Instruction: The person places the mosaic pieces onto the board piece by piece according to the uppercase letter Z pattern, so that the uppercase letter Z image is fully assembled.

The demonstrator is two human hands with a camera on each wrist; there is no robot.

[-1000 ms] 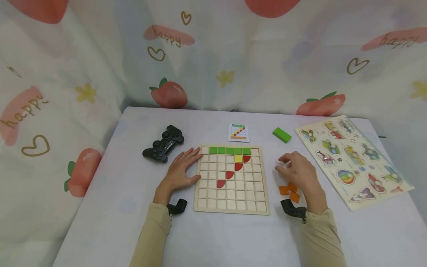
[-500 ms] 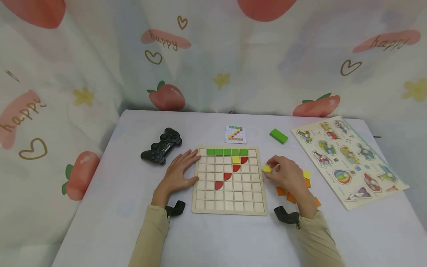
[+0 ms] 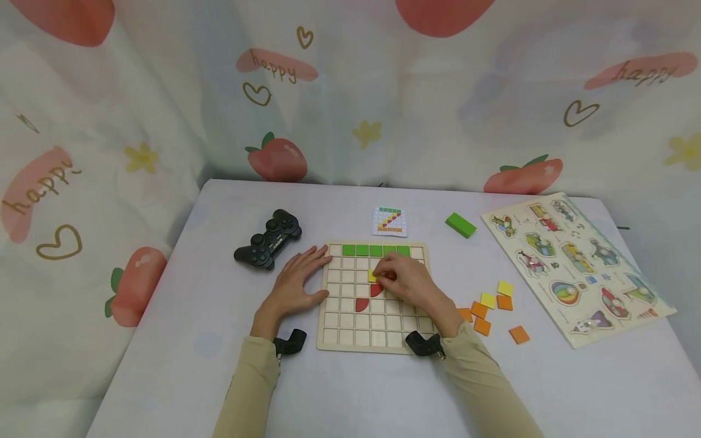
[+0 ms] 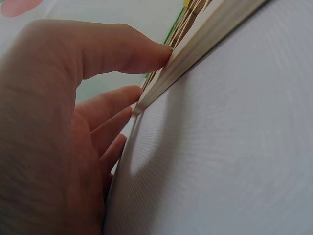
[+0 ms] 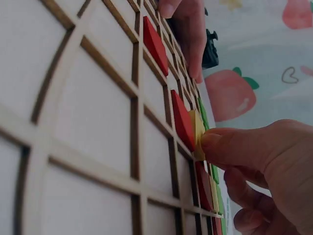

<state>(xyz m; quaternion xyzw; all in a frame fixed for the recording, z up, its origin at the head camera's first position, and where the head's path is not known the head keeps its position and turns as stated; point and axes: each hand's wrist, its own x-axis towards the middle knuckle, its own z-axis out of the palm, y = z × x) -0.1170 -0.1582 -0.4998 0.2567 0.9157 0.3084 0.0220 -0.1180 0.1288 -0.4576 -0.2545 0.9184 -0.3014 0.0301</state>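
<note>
In the head view a wooden grid board (image 3: 363, 337) lies on the table, with a row of green square tiles (image 3: 362, 250) along its far side. Red quarter-round pieces (image 3: 362, 304) step diagonally across it, partly behind my right hand (image 3: 411, 280). That hand pinches a yellow square tile (image 5: 198, 134) between thumb and fingers, low at the grid beside a red piece (image 5: 182, 120); whether it is fully seated I cannot tell. My left hand (image 3: 296, 283) lies with fingers spread, thumb and fingertips touching the board's left edge. The left wrist view shows the thumb (image 4: 146, 56) on the rim.
Loose orange tiles (image 3: 519, 334) and yellow tiles (image 3: 505, 288) lie right of the board. Behind it are a small pattern card (image 3: 390, 222) and a green block (image 3: 460, 225). A black game controller (image 3: 268, 239) is at left, a picture puzzle board (image 3: 577, 267) at right.
My right hand has picked up a yellow tile from the loose pile and carried it left onto the board. The left hand has stayed at the board's edge.
</note>
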